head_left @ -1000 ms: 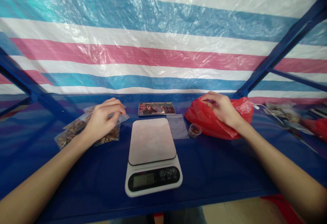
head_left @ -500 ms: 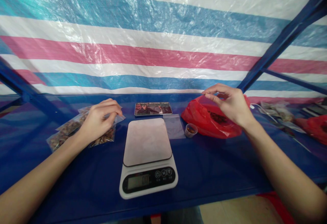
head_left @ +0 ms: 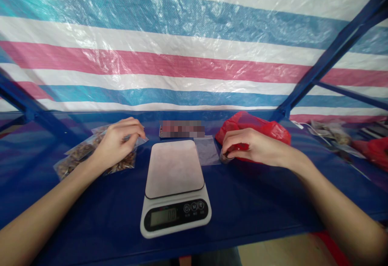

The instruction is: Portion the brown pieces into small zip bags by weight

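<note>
My right hand (head_left: 247,144) is at the small clear plastic cup (head_left: 224,159), thumb and fingers closed on its rim; the hand hides most of the cup. Directly behind this hand lies a red plastic bag (head_left: 242,121), its opening now mostly covered. On the left, my left hand (head_left: 123,136) rests over clear plastic bags of brown dried pieces (head_left: 80,150), its fingers curled and the fingertips closed at the edge of one filled plastic bag (head_left: 125,163). Between the hands stands a white kitchen scale (head_left: 175,171) with a bare plate, its display reading about zero.
A flat clear zip bag (head_left: 207,150) lies between scale and cup. Behind the scale is a phone-like flat object (head_left: 182,129), its face blurred. Farther right are a white cable (head_left: 315,132), more plastic bags (head_left: 333,131) and another red bag (head_left: 376,150). Blue frame bars (head_left: 330,51) rise at the sides.
My right hand has come down and left from above the red bag to the small cup and closed on it. My left hand has stayed in place.
</note>
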Motion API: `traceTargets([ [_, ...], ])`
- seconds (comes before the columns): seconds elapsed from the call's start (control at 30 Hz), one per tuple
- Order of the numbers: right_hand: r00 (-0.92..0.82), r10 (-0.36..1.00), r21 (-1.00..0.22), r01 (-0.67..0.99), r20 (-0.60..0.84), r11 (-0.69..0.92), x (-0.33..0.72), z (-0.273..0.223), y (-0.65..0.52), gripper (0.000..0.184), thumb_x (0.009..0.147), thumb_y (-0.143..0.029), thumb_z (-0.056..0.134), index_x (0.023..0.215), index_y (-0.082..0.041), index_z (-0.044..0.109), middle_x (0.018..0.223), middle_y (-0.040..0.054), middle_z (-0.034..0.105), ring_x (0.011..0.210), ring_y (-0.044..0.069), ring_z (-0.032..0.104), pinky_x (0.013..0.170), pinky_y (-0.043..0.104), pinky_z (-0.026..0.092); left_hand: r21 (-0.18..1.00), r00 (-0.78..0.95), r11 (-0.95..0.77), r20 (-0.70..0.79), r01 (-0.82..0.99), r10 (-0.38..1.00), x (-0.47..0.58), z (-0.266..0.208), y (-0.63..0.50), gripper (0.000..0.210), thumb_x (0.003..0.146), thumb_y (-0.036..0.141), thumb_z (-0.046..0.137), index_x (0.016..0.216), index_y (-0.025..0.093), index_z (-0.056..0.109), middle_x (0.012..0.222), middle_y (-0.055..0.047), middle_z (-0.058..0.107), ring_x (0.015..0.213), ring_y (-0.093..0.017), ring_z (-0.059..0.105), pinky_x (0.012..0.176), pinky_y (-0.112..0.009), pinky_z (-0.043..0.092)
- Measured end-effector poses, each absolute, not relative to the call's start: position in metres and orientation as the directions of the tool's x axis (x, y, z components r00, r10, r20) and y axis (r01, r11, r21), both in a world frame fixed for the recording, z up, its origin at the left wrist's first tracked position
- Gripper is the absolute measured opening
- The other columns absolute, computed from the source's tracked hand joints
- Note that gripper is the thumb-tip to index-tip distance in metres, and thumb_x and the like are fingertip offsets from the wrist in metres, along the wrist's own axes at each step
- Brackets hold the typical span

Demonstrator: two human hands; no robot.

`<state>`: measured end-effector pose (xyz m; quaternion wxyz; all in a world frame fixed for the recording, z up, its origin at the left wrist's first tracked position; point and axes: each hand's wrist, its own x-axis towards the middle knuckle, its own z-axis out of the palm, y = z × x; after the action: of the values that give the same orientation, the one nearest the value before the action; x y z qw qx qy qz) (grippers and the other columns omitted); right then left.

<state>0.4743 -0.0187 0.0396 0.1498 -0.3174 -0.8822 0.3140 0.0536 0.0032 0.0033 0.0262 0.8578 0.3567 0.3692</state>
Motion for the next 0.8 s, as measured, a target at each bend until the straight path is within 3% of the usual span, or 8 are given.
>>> traceTargets([
  [0.27,-0.661,0.707,-0.608,0.46,0.252,0.647,0.4739,0.0396,-0.0192,0.025,0.094,-0.045,0.082,0.097,-0.02,0.08,0.094,0.0066,0.078,0.081,0.019,0.073,0.075,0.031,0.057,0.312,0.474,-0.743,0.61,0.592,0.634,0.0536,0.0041,0.0039,0.033,0.097,0.015,0.049,0.075,0.023,0.074,0.081,-0.002,0.075,0.083,-0.021,0.07,0.079,-0.035,0.054],
  [0.4,-0.675,0.687,-0.586,0.452,0.268,0.673,0.4725,0.0392,-0.0199,0.022,0.103,-0.04,0.071,0.097,-0.021,0.08,0.094,0.0069,0.078,0.083,0.019,0.073,0.077,0.03,0.056,0.312,0.478,-0.741,0.604,0.595,0.638,0.0528,0.0032,0.0042,0.035,0.098,0.015,0.048,0.075,0.023,0.074,0.081,-0.002,0.075,0.084,-0.021,0.07,0.08,-0.036,0.054],
  [0.5,-0.682,0.685,-0.553,0.477,0.257,0.683,0.4722,0.0396,-0.0202,0.024,0.107,-0.035,0.064,0.097,-0.021,0.08,0.095,0.0075,0.077,0.085,0.019,0.073,0.078,0.03,0.055,0.315,0.472,-0.739,0.607,0.595,0.639,0.0528,0.0023,0.0045,0.035,0.098,0.016,0.048,0.075,0.024,0.073,0.081,-0.001,0.074,0.083,-0.021,0.07,0.08,-0.036,0.053],
  [0.63,-0.685,0.692,-0.57,0.483,0.226,0.664,0.4765,0.0387,-0.018,0.022,0.1,-0.041,0.075,0.1,-0.02,0.079,0.095,0.0064,0.076,0.082,0.019,0.072,0.075,0.031,0.055,0.325,0.465,-0.728,0.599,0.603,0.652,0.0536,0.0025,0.0047,0.034,0.097,0.017,0.049,0.075,0.025,0.074,0.081,-0.001,0.074,0.083,-0.021,0.07,0.08,-0.036,0.053],
  [0.8,-0.695,0.715,-0.552,0.571,0.068,0.608,0.4795,0.0345,-0.0162,0.046,0.082,-0.051,0.092,0.117,-0.024,0.08,0.11,0.0067,0.076,0.097,0.024,0.074,0.085,0.035,0.058,0.329,0.47,-0.724,0.585,0.607,0.66,0.0536,0.0029,0.0048,0.033,0.096,0.019,0.049,0.075,0.025,0.074,0.08,-0.001,0.075,0.083,-0.021,0.071,0.081,-0.036,0.054],
])
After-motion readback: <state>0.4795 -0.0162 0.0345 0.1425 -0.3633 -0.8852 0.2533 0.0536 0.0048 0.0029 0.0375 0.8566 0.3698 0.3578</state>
